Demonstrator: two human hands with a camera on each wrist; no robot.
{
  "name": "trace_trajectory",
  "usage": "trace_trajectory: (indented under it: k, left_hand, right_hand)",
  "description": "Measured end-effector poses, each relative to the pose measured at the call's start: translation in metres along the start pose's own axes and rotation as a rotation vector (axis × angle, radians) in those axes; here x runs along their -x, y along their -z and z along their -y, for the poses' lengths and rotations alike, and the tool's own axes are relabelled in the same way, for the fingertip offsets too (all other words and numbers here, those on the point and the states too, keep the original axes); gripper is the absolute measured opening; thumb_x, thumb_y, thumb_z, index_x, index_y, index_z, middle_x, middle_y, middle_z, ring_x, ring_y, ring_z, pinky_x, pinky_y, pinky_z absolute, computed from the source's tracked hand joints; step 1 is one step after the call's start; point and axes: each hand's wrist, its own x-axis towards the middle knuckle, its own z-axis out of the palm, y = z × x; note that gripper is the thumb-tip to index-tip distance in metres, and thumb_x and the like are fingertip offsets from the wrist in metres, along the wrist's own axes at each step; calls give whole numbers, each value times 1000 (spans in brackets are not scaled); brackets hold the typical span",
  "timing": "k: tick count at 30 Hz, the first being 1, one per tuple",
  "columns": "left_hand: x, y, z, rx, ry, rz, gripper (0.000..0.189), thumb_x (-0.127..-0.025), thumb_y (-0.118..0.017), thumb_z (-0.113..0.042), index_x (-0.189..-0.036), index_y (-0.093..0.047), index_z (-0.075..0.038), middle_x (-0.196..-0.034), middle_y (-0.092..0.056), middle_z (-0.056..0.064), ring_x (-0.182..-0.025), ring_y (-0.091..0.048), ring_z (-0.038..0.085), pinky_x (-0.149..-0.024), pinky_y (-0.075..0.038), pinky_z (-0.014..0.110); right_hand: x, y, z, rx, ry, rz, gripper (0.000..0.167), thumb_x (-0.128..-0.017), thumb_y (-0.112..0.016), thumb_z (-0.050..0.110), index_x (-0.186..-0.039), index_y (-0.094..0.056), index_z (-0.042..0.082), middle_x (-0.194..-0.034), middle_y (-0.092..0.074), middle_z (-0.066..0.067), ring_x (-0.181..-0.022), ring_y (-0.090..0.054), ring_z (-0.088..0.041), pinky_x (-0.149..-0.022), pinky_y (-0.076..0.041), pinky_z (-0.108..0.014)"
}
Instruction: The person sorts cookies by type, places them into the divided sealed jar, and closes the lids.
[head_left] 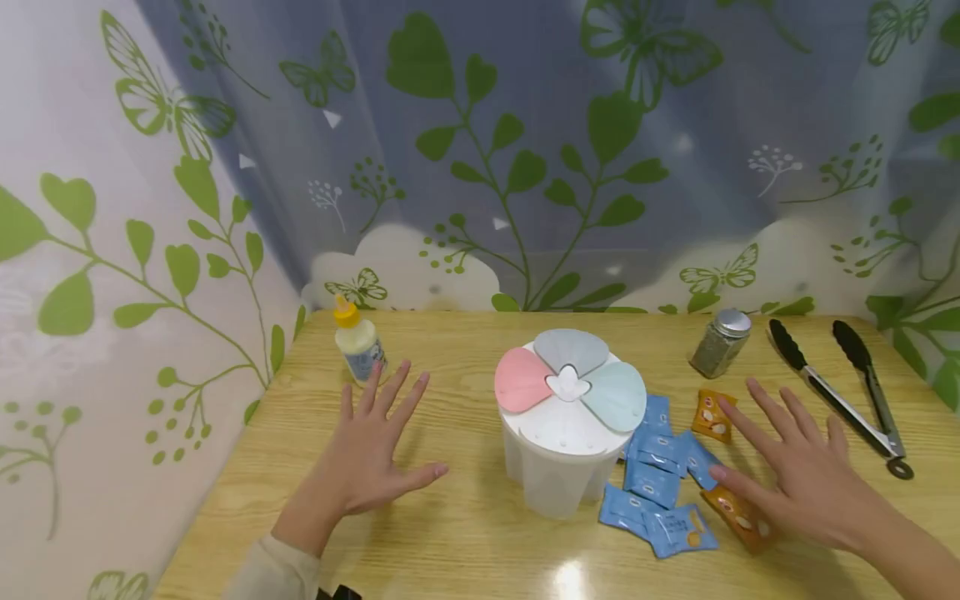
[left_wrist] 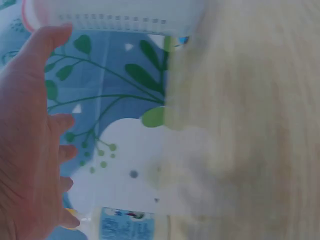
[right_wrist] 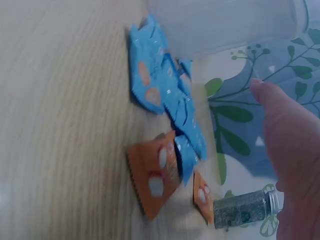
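Observation:
Fingers spread, my left hand (head_left: 367,454) is over the table's left part, below a glue bottle (head_left: 358,343) with a yellow cap; it holds nothing. My right hand (head_left: 813,475), also spread and holding nothing, overlaps an orange snack packet (head_left: 738,517) in the head view. A second orange packet (head_left: 714,415) lies just beyond its fingertips. Between the hands stands a white container (head_left: 558,483), its lid bearing pink, grey and teal petal flaps (head_left: 615,396). Several blue snack packets (head_left: 652,483) lie beside it on the right; the right wrist view shows these blue packets (right_wrist: 147,70) too.
A spice jar (head_left: 720,343) with a metal lid stands at the back right. Black-tipped tongs (head_left: 847,408) lie spread at the far right. Behind the wooden table (head_left: 450,550) hangs a patterned curtain (head_left: 525,167), which also runs along the left side.

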Motion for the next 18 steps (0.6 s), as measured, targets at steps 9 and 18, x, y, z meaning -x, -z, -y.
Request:
trace_trajectory:
  k: [9, 18]
  left_hand:
    - [-10, 11, -8, 369, -48, 2, 106, -84, -71, -54, -161, -1, -34, -170, -2, 0, -155, 3, 39, -112, -18, 76]
    - [-25, 10, -26, 601, -200, -45, 114, -76, -78, -45, -162, -4, -27, -169, -7, -2, -156, -10, 31, -115, -22, 68]
  right_hand:
    - [-19, 3, 30, -210, 76, -92, 86, -87, -76, 32, -158, -27, 29, -167, -20, -12, -146, -21, -53, -106, -11, -81]
    - [-37, 17, 69, -425, 95, -42, 84, -91, -73, 23, -158, -24, 35, -167, -19, -6, -146, -25, -50, -95, -30, -78]
